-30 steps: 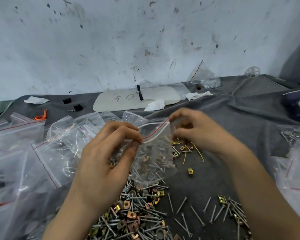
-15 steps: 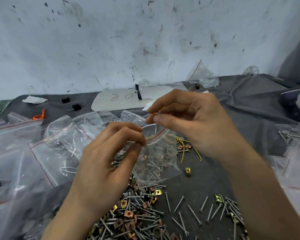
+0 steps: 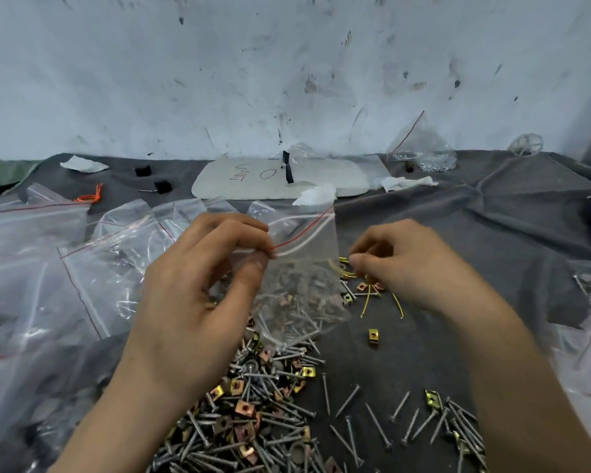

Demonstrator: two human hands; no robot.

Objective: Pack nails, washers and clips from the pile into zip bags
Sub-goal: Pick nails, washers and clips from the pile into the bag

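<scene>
Since 0.5 s ago the right hand (image 3: 413, 264) has dropped from the bag (image 3: 304, 268) mouth to a spot just beside the bag's right edge, above the yellow wires (image 3: 365, 302); the left hand (image 3: 191, 302) has stayed on the bag's top left corner. Left thumb and fingers (image 3: 239, 233) pinch that corner at the red zip line, and the bag hangs from them over the pile (image 3: 260, 411), tilted, with its lower half full of nails and copper-coloured pieces. Right fingers (image 3: 372, 247) are curled, thumb tip against forefinger; whether they hold some small part I cannot tell.

Zip strip looks flat from the pinch to the free top corner, so this bag seems loaded and probably pressed shut, though the seal itself is not clear enough to confirm.

Done so far: many filled bags (image 3: 110, 268) lie heaped at the left of the surface (image 3: 458, 216), and more show at the right edge. Left to do: the pile still holds a thick tangle of nails, clips and washers, with loose nails (image 3: 355, 414) and 1 stray clip (image 3: 373, 337) spread to its right. By that measure, much packing remains.
</scene>
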